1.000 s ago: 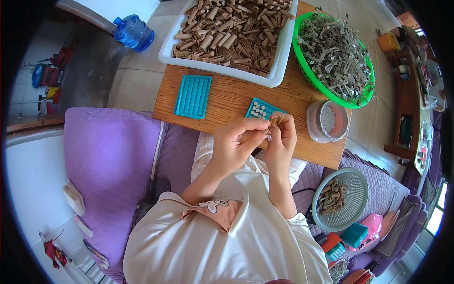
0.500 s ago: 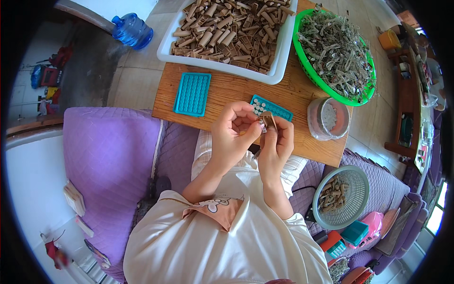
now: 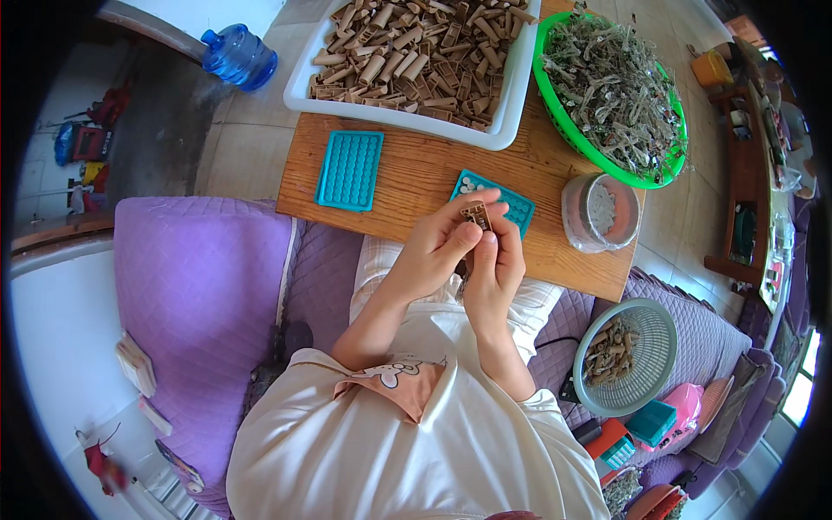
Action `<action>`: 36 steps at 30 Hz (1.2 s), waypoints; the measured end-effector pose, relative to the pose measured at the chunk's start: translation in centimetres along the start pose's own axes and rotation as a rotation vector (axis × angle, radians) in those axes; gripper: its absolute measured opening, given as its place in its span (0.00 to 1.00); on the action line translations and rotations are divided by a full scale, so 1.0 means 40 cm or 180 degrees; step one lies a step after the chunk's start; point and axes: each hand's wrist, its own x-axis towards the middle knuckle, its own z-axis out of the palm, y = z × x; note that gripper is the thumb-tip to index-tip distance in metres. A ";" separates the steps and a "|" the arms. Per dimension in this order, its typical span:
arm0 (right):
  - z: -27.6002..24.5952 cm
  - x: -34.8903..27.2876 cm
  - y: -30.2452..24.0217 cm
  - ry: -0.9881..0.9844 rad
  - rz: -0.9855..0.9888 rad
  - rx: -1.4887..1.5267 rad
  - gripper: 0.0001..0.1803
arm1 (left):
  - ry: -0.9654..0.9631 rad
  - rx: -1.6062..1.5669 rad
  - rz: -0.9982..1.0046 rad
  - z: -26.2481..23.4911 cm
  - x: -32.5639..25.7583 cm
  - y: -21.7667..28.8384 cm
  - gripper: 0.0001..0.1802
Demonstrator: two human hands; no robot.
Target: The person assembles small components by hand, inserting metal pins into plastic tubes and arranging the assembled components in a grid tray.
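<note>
Above the near edge of the wooden table, both hands hold one small brown plastic casing (image 3: 476, 213). Its open side faces up and shows small parts inside, too fine to name. My left hand (image 3: 438, 247) pinches it from the left with thumb and fingers. From the other side my right hand (image 3: 497, 270) closes on it, its thumb pressed near the lower end. Just beyond the fingers lies a teal tray (image 3: 520, 211) with small white round pieces in its left part; the hands cover some of it. A second teal tray (image 3: 349, 171) with rows of pockets lies farther left.
A white bin (image 3: 400, 122) of brown casings (image 3: 407, 65) stands at the back of the wooden table (image 3: 407, 195). Right of it is a green basket (image 3: 548, 95) heaped with clear parts (image 3: 615, 95). A translucent tub (image 3: 579, 232) stands at the right edge. A grey colander (image 3: 660, 360) holds brown pieces.
The brown casing has turned so that its open side with the inner parts faces up. Both hands have drawn closer together around it and shifted slightly left.
</note>
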 end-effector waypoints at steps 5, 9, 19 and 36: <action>-0.003 -0.001 0.002 -0.0063 -0.0076 0.0069 0.08 | -0.0193 0.0027 0.0185 -0.011 -0.003 -0.001 0.25; 0.005 0.002 -0.005 -0.0037 0.0147 0.0469 0.08 | -0.0165 0.0037 0.0272 -0.009 0.000 0.003 0.26; -0.002 -0.004 0.011 -0.0057 0.0250 0.0190 0.08 | -0.0078 -0.0199 0.0393 -0.020 0.007 -0.031 0.24; -0.023 0.028 -0.054 -0.0063 -0.0467 -0.0948 0.15 | 0.0714 -0.0315 0.0393 0.017 -0.018 0.044 0.16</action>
